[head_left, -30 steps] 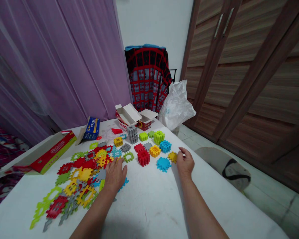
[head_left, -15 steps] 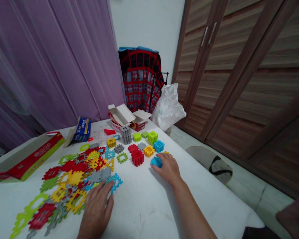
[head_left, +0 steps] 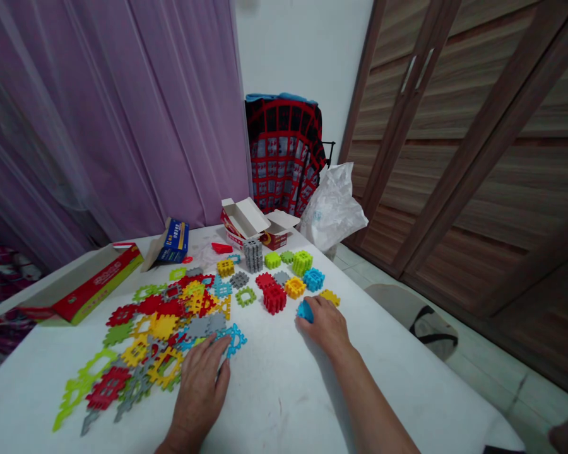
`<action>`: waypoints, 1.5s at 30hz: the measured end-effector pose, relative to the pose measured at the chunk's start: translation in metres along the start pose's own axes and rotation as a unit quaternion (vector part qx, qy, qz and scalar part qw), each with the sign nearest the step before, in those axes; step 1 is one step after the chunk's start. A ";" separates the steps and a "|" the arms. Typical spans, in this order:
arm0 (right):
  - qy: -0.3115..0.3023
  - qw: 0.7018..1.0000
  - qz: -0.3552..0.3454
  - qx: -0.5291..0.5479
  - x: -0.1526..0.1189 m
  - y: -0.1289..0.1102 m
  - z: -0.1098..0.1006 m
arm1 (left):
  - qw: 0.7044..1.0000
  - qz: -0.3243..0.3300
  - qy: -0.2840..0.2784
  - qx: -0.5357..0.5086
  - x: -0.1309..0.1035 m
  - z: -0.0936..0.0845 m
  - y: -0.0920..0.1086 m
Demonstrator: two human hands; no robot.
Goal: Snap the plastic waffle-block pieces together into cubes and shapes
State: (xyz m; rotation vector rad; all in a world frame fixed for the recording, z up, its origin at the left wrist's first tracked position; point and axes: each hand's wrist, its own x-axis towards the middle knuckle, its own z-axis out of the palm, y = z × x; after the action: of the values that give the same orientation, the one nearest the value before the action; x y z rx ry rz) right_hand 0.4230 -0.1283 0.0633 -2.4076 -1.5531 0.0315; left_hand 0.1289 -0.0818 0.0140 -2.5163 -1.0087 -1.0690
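Note:
My right hand (head_left: pixel 326 325) is closed round a blue piece (head_left: pixel 305 311) on the white table (head_left: pixel 274 391), its fingers partly covering it. Over the near right edge of a spread of flat toothed pieces (head_left: pixel 163 326), my left hand (head_left: pixel 202 381) rests with its fingers extended. A blue triangular piece (head_left: pixel 237 339) lies at its fingertips. Beyond my right hand stand a red stack (head_left: pixel 274 299), an orange-yellow stack (head_left: pixel 295 287), a blue stack (head_left: pixel 313 279) and a green stack (head_left: pixel 302 262). One yellow piece (head_left: pixel 330 297) lies just past my right knuckles.
A long red and green box (head_left: pixel 99 284) lies open at the left, with a blue box (head_left: pixel 175 241) behind it. Open red boxes (head_left: pixel 246 221) stand at the far edge near a tall grey stack (head_left: pixel 253 255). A white plastic bag (head_left: pixel 334 208) is beyond the right edge.
The view has shifted, so the scene sits further right in the picture. The yellow piece beyond my right hand shows more. Both hands keep nearly the same places on the table.

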 end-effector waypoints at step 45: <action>0.027 0.993 -0.072 0.088 -0.028 -0.044 0.026 | 0.997 -0.073 -0.015 -0.035 -0.004 0.005 -0.003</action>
State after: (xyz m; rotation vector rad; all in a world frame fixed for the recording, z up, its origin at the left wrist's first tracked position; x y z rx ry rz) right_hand 0.3671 -0.1311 0.0455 -2.1400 -1.6237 0.0713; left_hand 0.1279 -0.0795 0.0077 -2.5549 -1.2009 -1.1283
